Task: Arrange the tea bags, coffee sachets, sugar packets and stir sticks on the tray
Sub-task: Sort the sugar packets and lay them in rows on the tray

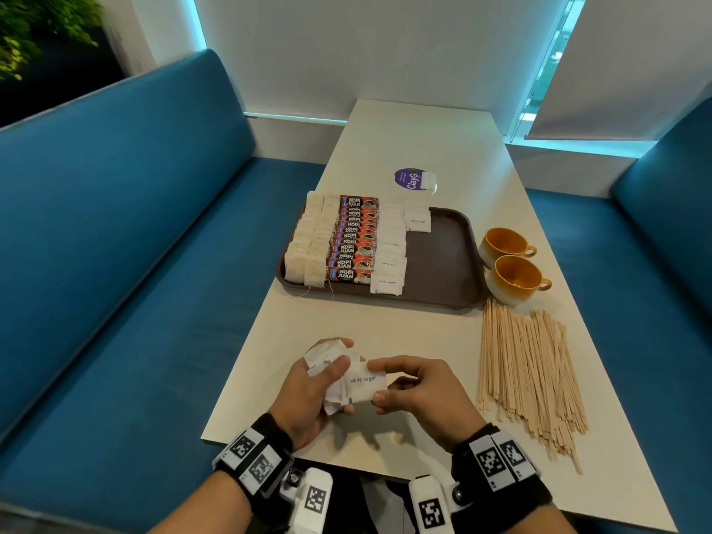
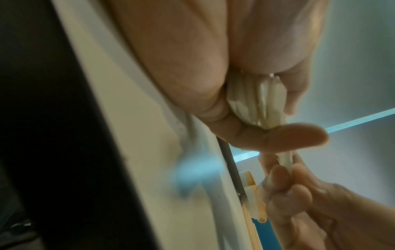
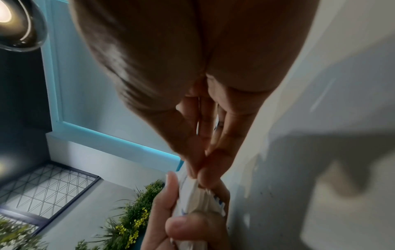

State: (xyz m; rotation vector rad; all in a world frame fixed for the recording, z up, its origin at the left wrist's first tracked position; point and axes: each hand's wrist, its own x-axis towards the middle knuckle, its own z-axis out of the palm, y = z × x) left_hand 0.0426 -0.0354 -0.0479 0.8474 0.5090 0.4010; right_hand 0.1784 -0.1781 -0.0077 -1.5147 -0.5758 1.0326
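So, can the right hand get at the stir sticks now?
Probably yes: the stir sticks lie uncovered on the table just beside the right hand, but it pinches a sugar packet and must release that first.

Two orange cups (image 1: 514, 264) stand beside one brown tray (image 1: 447, 256). On the tray: two columns of tea bags (image 1: 308, 244), one column of coffee sachets (image 1: 352, 240). Stir sticks (image 1: 528, 375): too many to count.

Tea bags (image 1: 306, 240), coffee sachets (image 1: 352, 238), white sugar packets (image 1: 389, 256) in rows on brown tray (image 1: 443, 264), stir sticks (image 1: 528, 375) loose beside it
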